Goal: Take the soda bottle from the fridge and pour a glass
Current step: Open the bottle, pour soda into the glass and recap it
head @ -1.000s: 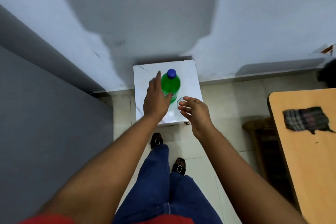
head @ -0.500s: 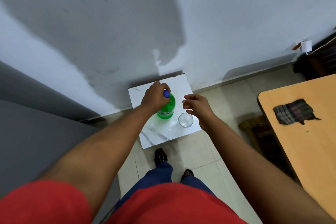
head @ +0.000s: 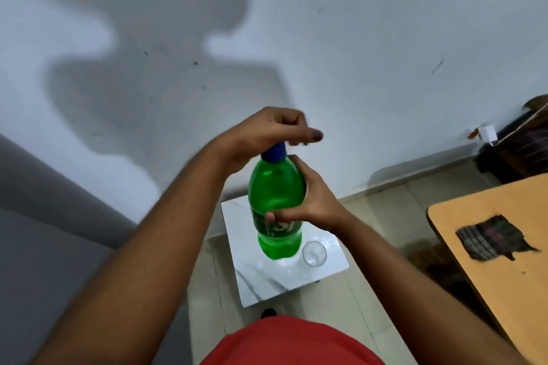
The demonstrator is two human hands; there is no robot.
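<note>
From the head camera, you have the green plastic soda bottle (head: 275,201) up in front of your chest, lifted off the small white marble-patterned desk (head: 267,278) that shows below and behind it. Your right hand (head: 311,201) wraps the bottle's body near the label, fingers curled round its far side and thumb across the front, so that grip is closed firmly on the bottle. Your left hand (head: 267,133) sits over the round blue screw cap (head: 275,152), fingers curled down around it; the fingertips are blurred, so I read this as a twisting hold on the cap, though I cannot tell how tight it is. The small clear drinking glass (head: 314,253) stands upright on the desk, apart from both hands, and looks empty.

The step in hand seems to be uncapping: the bottle is out of the fridge and the cap is on. Next you need to brace the body with the right hand while the left hand turns the cap off slowly, since fizz may surge. Then lower the neck toward the glass and tilt gently, as the bottle looks nearly full.

A light wooden table (head: 489,234) with a dark checked cloth (head: 492,237) stands to your right.
</note>
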